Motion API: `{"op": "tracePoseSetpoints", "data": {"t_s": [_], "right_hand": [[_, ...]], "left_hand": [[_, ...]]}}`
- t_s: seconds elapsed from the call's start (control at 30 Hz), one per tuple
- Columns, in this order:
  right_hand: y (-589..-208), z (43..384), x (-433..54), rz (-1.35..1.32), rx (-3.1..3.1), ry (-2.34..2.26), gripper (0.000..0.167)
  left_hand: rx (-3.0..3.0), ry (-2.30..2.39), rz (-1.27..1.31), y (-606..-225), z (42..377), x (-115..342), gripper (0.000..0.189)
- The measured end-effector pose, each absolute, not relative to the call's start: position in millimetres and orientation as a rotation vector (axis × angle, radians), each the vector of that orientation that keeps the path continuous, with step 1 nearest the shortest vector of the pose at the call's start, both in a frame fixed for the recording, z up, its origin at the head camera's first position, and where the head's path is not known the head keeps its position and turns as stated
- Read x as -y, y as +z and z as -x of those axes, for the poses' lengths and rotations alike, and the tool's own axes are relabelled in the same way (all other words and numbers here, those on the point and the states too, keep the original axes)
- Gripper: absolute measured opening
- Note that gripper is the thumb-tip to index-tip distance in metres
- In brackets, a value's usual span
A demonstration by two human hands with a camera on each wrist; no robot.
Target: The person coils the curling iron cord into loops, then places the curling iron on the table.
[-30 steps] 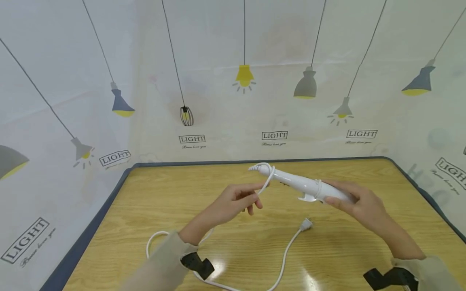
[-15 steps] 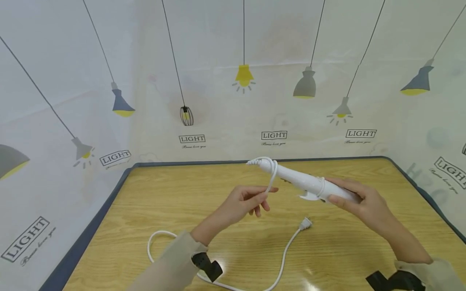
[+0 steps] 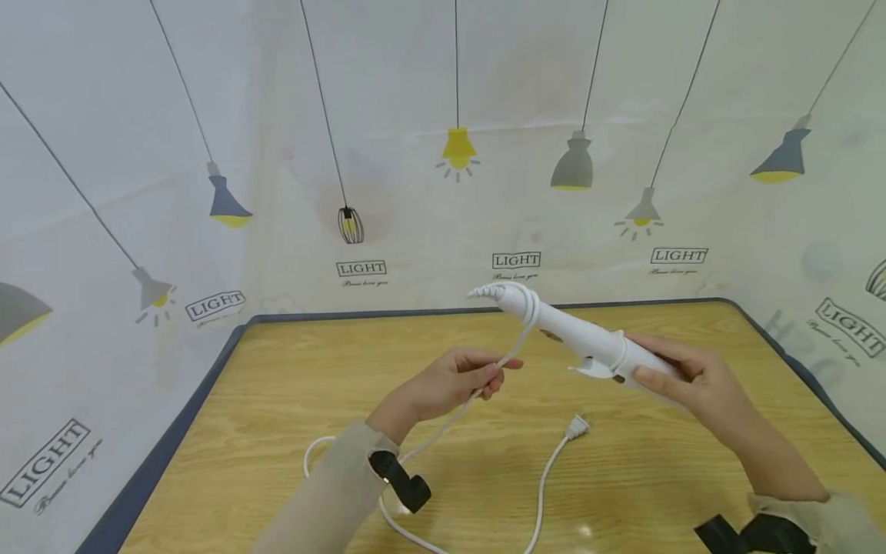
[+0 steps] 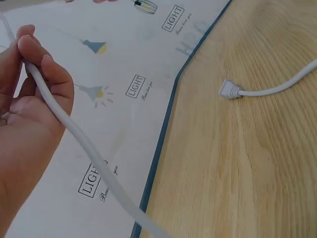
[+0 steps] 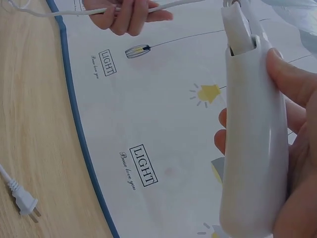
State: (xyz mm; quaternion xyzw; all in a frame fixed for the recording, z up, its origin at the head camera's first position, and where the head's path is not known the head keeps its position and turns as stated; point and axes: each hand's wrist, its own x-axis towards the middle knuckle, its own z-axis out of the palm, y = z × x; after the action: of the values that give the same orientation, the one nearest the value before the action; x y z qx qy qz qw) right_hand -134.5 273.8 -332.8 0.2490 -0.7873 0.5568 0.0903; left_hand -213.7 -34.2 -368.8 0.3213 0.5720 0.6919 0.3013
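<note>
A white curling iron (image 3: 580,332) is held up over the table, tilted with its cord end up and to the left. My right hand (image 3: 709,396) grips its thick lower end, with thumb and fingers on opposite sides in the right wrist view. A small curved lever (image 3: 594,368) sticks out from the underside. The white power cord (image 4: 81,136) loops round the narrow end near the ribbed cord sleeve (image 3: 487,291). My left hand (image 3: 453,385) pinches that cord between thumb and fingers, just below the loop.
The rest of the cord runs down behind the left forearm and curves over the wooden table (image 3: 298,369). Its two-pin plug (image 3: 576,427) lies at the middle right of the table. Behind stands a backdrop (image 3: 415,223) printed with lamps.
The curling iron's cord end has risen and swung slightly right, tilting it more steeply. My left hand has moved a little right, and the cord below it now shows as a straighter line.
</note>
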Motion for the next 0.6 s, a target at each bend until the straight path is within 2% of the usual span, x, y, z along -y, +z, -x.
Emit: {"op": "tracePoseSetpoints", "data": {"t_s": [0.27, 0.47, 0.6], "right_hand": [[-331.3, 133.5, -277.0, -0.889, 2.291, 1.702, 0.044], [-332.4, 130.1, -277.9, -0.952, 2.344, 1.674, 0.047], [-334.6, 131.6, -278.2, -1.109, 2.377, 1.600, 0.046]], "left_hand": [[-1.779, 1.591, -0.876, -383.4, 233.2, 52.6, 0.035], [-1.891, 1.567, -0.852, -373.9, 247.2, 57.2, 0.028], [-2.053, 1.553, -0.770, -368.1, 253.9, 58.8, 0.025]]}}
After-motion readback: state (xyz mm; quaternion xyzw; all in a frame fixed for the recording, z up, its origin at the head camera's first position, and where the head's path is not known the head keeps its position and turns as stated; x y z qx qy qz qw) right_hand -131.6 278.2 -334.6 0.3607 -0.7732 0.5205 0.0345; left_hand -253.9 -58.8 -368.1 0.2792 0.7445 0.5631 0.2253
